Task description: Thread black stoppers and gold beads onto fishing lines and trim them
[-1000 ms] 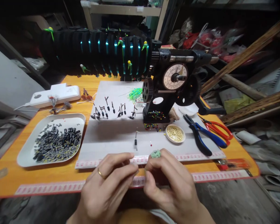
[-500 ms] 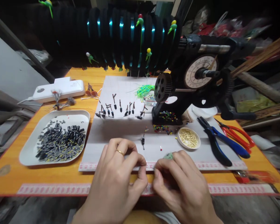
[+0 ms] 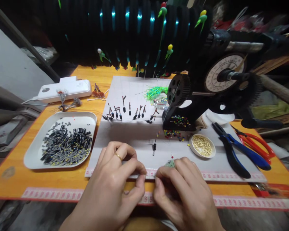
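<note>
At front edge of board [image 3: 127, 134], room ahead, left hand [image 3: 118, 176] and right hand [image 3: 186, 189] pinch narrowly, contents indiscernible; green bundle [image 3: 170, 164] beside right fingers [image 3: 170, 174].

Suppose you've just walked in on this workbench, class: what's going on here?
A person works with both bare hands close together over the front edge of a white board. The left hand has its thumb and forefinger close together; anything between them is too small to make out. At the curled fingers of the right hand shows a pale green bundle. A white tray of small dark pieces stands to the left, and blue-handled pliers lie to the right.
</note>
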A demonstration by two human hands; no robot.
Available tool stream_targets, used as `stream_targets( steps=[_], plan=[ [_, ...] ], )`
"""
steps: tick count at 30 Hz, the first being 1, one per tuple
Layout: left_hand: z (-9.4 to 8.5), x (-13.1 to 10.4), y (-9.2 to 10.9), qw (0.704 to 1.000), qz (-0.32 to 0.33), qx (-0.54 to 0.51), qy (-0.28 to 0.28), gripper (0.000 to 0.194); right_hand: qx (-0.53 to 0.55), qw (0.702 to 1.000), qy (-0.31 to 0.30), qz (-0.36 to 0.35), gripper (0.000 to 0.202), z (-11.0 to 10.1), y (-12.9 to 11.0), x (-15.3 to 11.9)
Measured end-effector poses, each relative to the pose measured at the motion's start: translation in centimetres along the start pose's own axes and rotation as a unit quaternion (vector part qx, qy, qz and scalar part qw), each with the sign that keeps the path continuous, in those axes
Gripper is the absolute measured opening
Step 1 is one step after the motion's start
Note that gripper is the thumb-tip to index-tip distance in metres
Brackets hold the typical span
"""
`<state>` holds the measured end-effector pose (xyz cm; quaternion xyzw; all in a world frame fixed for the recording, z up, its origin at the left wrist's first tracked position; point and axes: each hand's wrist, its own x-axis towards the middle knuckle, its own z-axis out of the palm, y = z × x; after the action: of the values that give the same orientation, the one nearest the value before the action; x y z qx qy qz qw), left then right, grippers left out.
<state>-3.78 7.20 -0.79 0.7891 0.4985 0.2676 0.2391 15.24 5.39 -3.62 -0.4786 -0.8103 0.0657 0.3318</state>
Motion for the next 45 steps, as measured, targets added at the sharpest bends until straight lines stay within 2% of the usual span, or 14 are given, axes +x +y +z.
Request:
stream_targets(
  steps=[15, 33, 45],
  plan=[
    [0.4, 0.2, 0.0, 0.999, 0.024, -0.017, 0.042, 0.018, -0.015, 1.000, -0.009, -0.002, 0.015, -0.6, 0.6, -0.8],
    [0.8, 0.2, 0.1, 0.996, 0.043, 0.047, 0.055, 0.019, -0.011, 1.000, 0.008, 0.023, 0.014, -1.1, 1.0, -1.3],
    [0.9, 0.3, 0.3, 0.996, 0.039, 0.047, 0.068, 0.019, -0.018, 0.999, 0.026, 0.023, 0.016, -1.2, 1.0, -1.1]
  ],
)
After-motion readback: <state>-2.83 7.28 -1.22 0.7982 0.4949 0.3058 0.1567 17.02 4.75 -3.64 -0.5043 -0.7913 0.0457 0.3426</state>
